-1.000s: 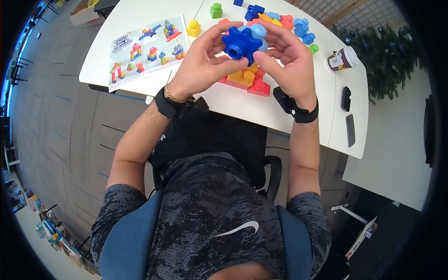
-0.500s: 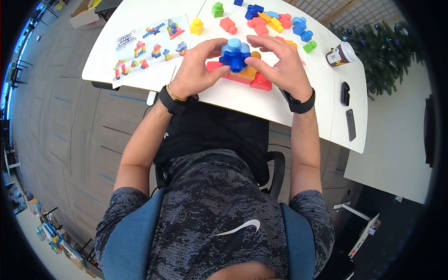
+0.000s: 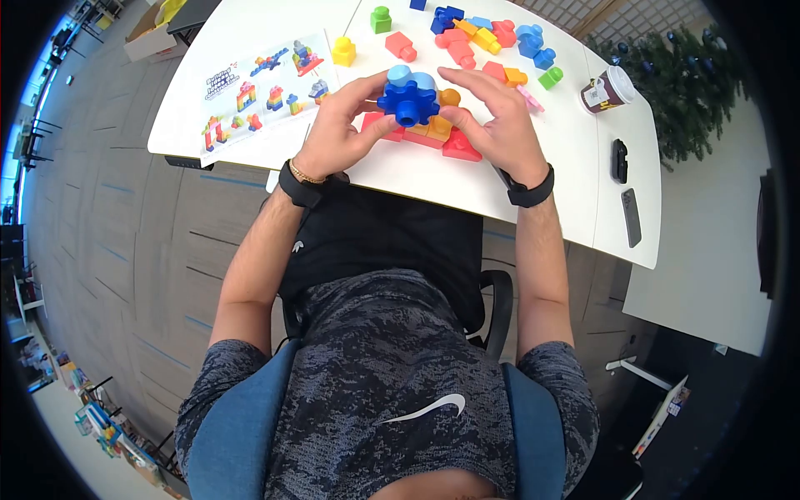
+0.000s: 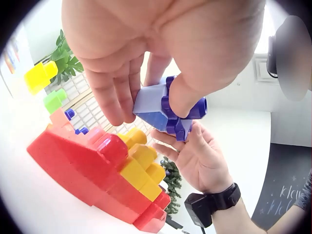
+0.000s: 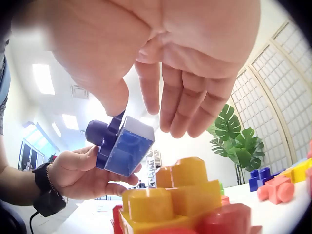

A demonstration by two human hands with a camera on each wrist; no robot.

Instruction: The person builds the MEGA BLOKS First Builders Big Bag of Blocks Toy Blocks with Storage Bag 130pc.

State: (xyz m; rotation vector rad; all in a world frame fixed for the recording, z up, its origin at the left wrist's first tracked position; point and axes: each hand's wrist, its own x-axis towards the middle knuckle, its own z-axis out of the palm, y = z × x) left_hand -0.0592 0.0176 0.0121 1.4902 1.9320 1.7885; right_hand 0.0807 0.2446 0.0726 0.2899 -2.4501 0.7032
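Note:
A dark blue gear-shaped piece (image 3: 407,105) is attached to the side of a light blue block (image 3: 423,81). My left hand (image 3: 343,125) pinches this assembly, its thumb on the gear and its fingers behind the block. The block's hollow underside (image 5: 130,148) faces the right wrist camera. On the other side, my right hand (image 3: 498,125) has its fingers extended and its thumb tip right at the gear's edge. Below and just beyond the hands stands a build of red blocks (image 4: 92,170) with yellow blocks (image 4: 142,170) on top, partly hidden by the hands in the head view.
Loose blocks lie on the white table, among them a yellow block (image 3: 343,52), a green block (image 3: 381,19) and a coral block (image 3: 401,47). An instruction sheet (image 3: 267,125) lies at left. At right are a paper cup (image 3: 607,90), a black case (image 3: 619,162) and a phone (image 3: 631,218).
Both hands have lowered the blue assembly and shifted it slightly left. The gear has tipped so the light blue studs show above it. My right hand's grip has loosened.

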